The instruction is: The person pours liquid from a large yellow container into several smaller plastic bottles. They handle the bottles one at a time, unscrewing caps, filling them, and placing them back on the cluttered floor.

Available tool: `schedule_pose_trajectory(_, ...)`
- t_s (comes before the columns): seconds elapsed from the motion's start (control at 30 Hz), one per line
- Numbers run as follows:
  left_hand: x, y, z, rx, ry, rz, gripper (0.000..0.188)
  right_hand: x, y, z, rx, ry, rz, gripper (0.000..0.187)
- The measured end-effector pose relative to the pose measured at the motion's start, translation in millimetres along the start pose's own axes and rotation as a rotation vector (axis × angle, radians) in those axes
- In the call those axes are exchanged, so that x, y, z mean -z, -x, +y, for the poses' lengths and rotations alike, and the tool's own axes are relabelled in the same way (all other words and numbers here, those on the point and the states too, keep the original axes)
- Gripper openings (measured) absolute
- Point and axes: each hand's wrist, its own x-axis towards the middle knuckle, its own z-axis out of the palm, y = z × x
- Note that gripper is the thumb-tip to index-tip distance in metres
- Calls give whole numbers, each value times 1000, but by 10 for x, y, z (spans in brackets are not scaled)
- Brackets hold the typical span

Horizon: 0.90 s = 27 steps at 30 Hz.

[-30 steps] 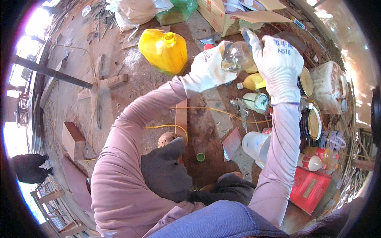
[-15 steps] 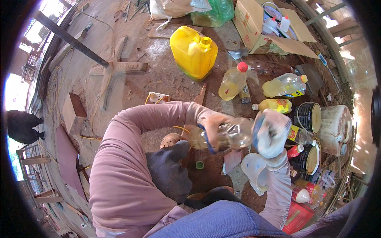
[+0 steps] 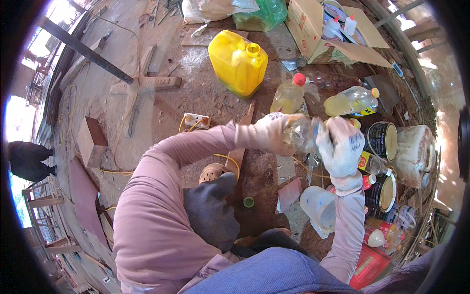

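Note:
My left hand (image 3: pixel 270 132), in a white work glove, is wrapped round a clear plastic bottle (image 3: pixel 299 134) held sideways above the ground. At the bottle's right end, the curled fingers of my gloved right hand (image 3: pixel 341 149) close on it; they hide that end, and motion blurs the contact. Under my right forearm stands a translucent plastic container (image 3: pixel 318 208). A small green cap (image 3: pixel 248 202) lies on the dirt by my foot. Just beyond my hands is a bottle of yellowish liquid (image 3: pixel 289 95) with a red cap, and another with a yellow cap (image 3: pixel 350 101) lies tilted beside it.
A yellow jerrycan (image 3: pixel 235 63) stands farther off, near an open cardboard box (image 3: pixel 318 34) with white bottles. On the right are black paint tins (image 3: pixel 382 142) and a stained white bucket (image 3: pixel 413 157). A power socket (image 3: pixel 197 120) with yellow cords and a metal-post stand (image 3: pixel 147 83) are at left.
Both hands have moved slightly away from me with the bottle. My left hand has turned so the back of its glove shows, and my right hand has turned too.

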Motion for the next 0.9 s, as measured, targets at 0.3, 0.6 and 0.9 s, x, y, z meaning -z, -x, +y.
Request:
schedule_pose_trajectory(0.3, 228, 222, -405, 432, 407, -772, 63, 18, 307, -344, -217, -323, -308, 33)
schedule_pose_trajectory(0.6, 203, 202, -116, 186, 424, -462, 67, 264, 137, -256, -172, -373, -384, 29)
schedule_pose_trajectory(0.9, 271, 153, -67, 89, 17, -249, 72, 221, 75, -180, -322, -347, -442, 24)
